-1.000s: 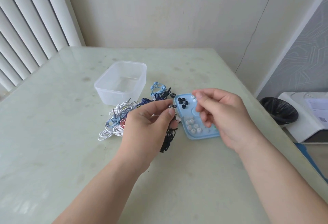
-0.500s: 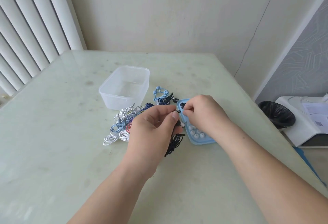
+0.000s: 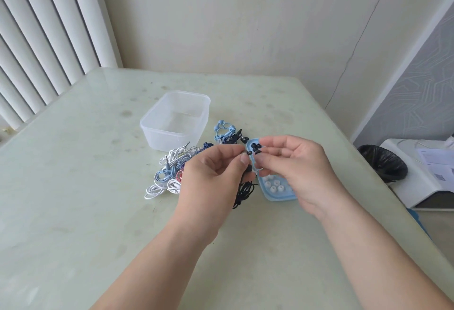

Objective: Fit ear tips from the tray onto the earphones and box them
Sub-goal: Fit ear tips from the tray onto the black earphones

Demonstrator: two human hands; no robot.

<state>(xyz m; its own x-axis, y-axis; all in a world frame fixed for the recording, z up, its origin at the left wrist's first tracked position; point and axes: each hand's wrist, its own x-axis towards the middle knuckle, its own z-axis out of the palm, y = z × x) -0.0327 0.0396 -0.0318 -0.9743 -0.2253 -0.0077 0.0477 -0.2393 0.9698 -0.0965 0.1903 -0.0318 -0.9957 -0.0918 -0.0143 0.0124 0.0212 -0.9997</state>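
My left hand [image 3: 216, 174] pinches a black earphone [image 3: 248, 153] at its bud, and the black cable [image 3: 243, 192] hangs below in a bundle. My right hand [image 3: 292, 167] pinches a small black ear tip [image 3: 258, 152] right beside that bud, above the light blue tray [image 3: 280, 196]. The tray holds black ear tips [image 3: 255, 146] at its far end and white ear tips [image 3: 274, 185] nearer me. A pile of white, blue and red earphones [image 3: 172, 174] lies to the left. A clear plastic box [image 3: 175, 119] stands behind the pile, with nothing visible inside.
A coiled light blue earphone [image 3: 224, 130] lies behind the tray. The pale green table [image 3: 73, 187] ends at a wall at the back and blinds on the left. Off its right edge stand a black-lined bin [image 3: 383, 164] and a white device with papers [image 3: 425, 174].
My right hand dipped into the tray's black tips, then lifted away pinching one and brought it next to the bud. My left hand kept its hold on the black earphone.
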